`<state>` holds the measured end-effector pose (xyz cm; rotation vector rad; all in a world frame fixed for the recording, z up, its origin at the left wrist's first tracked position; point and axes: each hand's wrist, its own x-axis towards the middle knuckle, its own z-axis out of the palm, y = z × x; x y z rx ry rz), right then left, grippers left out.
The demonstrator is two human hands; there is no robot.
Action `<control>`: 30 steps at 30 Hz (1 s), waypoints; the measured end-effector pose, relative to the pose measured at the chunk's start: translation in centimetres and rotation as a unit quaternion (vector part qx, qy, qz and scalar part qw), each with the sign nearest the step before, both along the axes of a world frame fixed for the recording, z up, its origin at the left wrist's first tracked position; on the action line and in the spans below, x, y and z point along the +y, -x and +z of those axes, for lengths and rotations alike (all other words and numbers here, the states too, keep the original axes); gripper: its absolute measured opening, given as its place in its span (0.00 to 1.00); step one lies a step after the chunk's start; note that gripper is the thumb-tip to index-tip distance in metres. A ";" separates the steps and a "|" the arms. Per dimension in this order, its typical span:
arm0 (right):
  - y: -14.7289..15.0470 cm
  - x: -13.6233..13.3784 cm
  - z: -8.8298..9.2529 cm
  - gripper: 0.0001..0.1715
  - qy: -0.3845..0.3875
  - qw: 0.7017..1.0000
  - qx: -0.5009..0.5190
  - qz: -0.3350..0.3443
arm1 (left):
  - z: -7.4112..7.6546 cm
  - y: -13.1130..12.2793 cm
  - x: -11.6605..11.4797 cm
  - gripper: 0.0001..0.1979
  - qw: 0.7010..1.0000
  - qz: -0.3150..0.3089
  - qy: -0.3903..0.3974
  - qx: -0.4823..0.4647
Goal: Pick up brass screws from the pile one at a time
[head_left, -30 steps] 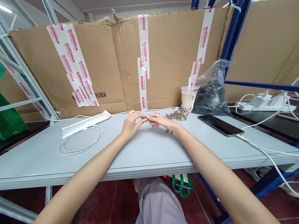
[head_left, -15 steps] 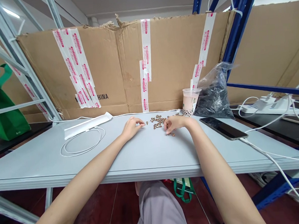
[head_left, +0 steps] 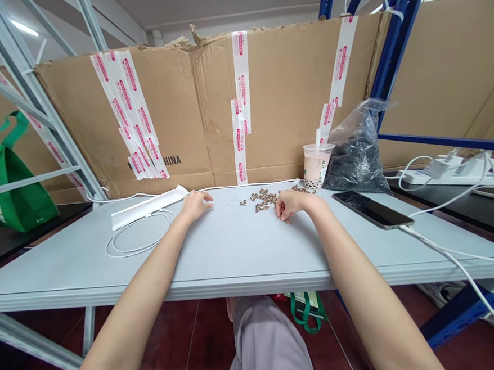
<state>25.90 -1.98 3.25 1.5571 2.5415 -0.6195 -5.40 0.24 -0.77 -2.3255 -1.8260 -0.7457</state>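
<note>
Several small brass-coloured metal pieces [head_left: 265,198] lie in a loose pile near the back of the grey table [head_left: 235,253]. A couple of similar pieces [head_left: 242,203] sit apart, left of the pile. My right hand [head_left: 288,204] is at the pile's right front edge, fingers curled down and pinched on something too small to make out. Left of the pile, beside some tiny clear pieces [head_left: 230,202], my left hand [head_left: 197,204] rests low over the table with its fingers apart, holding nothing visible.
A white strip [head_left: 147,207] and coiled white cable [head_left: 127,252] lie left. At the right are a drink cup [head_left: 315,166], a bag of dark material [head_left: 357,160], a phone [head_left: 372,210] and cables. Cardboard [head_left: 283,103] stands behind.
My left hand has moved left, away from the small pieces, uncovering the tiny clear ones. Another piece now lies beside the single one left of the pile. My right hand has barely moved.
</note>
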 end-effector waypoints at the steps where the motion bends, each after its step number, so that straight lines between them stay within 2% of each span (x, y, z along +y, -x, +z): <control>1: 0.0 0.0 0.0 0.11 -0.014 1.000 -0.007 -0.001 | 0.0 0.5 0.1 0.11 1.000 0.003 0.011 0.000; 5: 0.2 0.0 0.0 0.09 -0.056 0.998 -0.021 -0.004 | -0.3 1.0 0.4 0.12 0.999 -0.023 0.033 0.001; 14: 0.9 0.4 -1.0 0.07 -0.076 0.996 0.035 0.009 | -1.4 -1.8 -0.1 0.12 0.991 -0.128 0.000 0.036; 19: 1.9 0.6 -1.7 0.04 -0.086 0.984 0.137 0.068 | -1.2 -2.4 -0.4 0.11 0.988 -0.128 -0.023 0.087; 25: 3.3 0.0 -2.0 0.04 -0.151 0.968 0.180 0.086 | -0.8 -3.1 -0.7 0.13 0.977 -0.108 -0.059 0.176; 28: 3.6 0.0 -2.2 0.05 -0.126 0.960 0.234 0.084 | -0.8 -3.6 -1.0 0.12 0.983 -0.102 -0.067 0.139; 30: 3.8 0.0 -2.3 0.05 -0.109 0.955 0.267 0.076 | -0.7 -4.1 -1.3 0.10 0.992 -0.095 -0.064 0.055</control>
